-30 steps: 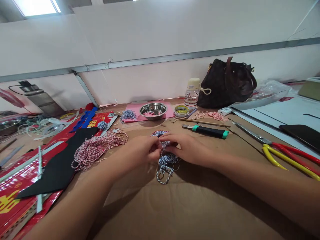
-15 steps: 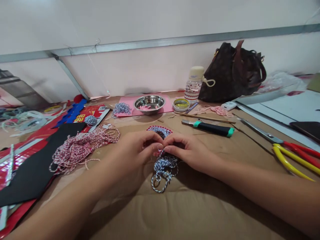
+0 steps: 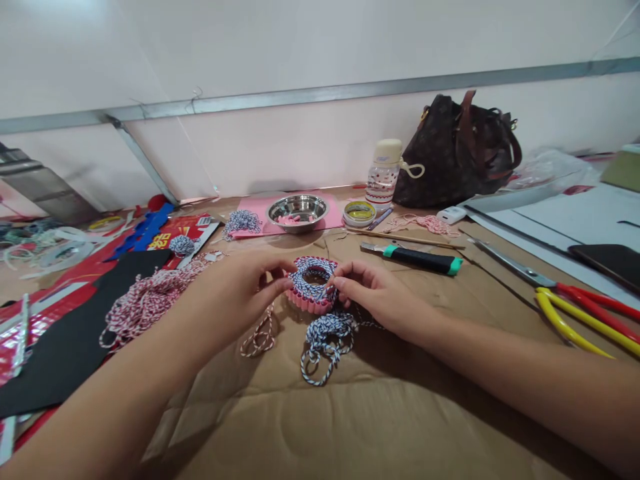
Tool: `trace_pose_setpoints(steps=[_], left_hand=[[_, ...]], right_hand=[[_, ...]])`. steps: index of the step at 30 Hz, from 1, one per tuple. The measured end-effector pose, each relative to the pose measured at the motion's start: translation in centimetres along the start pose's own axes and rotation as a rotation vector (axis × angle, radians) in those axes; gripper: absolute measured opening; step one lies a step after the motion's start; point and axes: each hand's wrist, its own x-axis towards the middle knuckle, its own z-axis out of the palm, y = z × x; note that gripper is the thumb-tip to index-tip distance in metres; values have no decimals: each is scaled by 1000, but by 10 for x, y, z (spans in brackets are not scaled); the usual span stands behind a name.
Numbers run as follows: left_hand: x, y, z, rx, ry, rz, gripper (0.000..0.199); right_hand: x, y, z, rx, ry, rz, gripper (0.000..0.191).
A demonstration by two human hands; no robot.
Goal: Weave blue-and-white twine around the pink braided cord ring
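In the middle lies a round pink piece (image 3: 311,305) with a ribbed wall, its inside lined with blue-and-white twisted cord around an open centre. My left hand (image 3: 260,287) has thumb and forefinger closed on its left edge. At the right side of the piece, my right hand (image 3: 373,290) pinches a bit of the blue-and-white cord against the rim. A loose bundle of blue-and-white cord (image 3: 327,337) lies just in front. Below my left hand, a looped red-and-white cord end (image 3: 259,339) rests on the cardboard.
A utility knife (image 3: 420,259), a thin stick (image 3: 410,239) and large scissors (image 3: 550,287) lie right. Behind stand a steel bowl (image 3: 298,227) with pink bits, tape (image 3: 359,212), a bottle (image 3: 383,177) and a handbag (image 3: 455,157). Red-and-white cord (image 3: 145,307) is piled left.
My hands have moved apart from their pinch together over the piece, so its cord-lined ring now shows. The red-and-white cord loop has come into view below my left hand.
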Motion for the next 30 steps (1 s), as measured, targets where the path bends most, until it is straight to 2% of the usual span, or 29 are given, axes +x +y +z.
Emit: trace_pose_setpoints(steps=[4,6,8,11,14,17,23,26,28,30], left_hand=[[1,-1,13,57,-52,228,40],[1,0,20,81,-63,266,41],[2,2,22,68,-33,244,36],[3,6,16,-63,91,108,34],[2,10,7,-263,220,-11,34],[3,10,2,-391,274,-55,27],[6,2,3,-362,307,24,30],[6,0,6,-425,305,83,23],[6,-3,10,-487,290,134,22],[7,-7,16,-441,276,203,30]], right_hand=[[-1,-1,-2,80,34,1,18],[-1,-3,-4,184,59,-14,19],[-1,-8,-5,301,88,-32,19],[-1,-15,-9,405,142,-54,21],[-3,-17,-11,413,183,-100,22],[-6,-16,-10,348,180,-128,22],[-15,-22,-5,223,151,-182,22],[-19,-27,-3,161,183,-209,22],[-20,-28,-1,185,171,-189,23],[-20,-27,0,261,114,-133,25]])
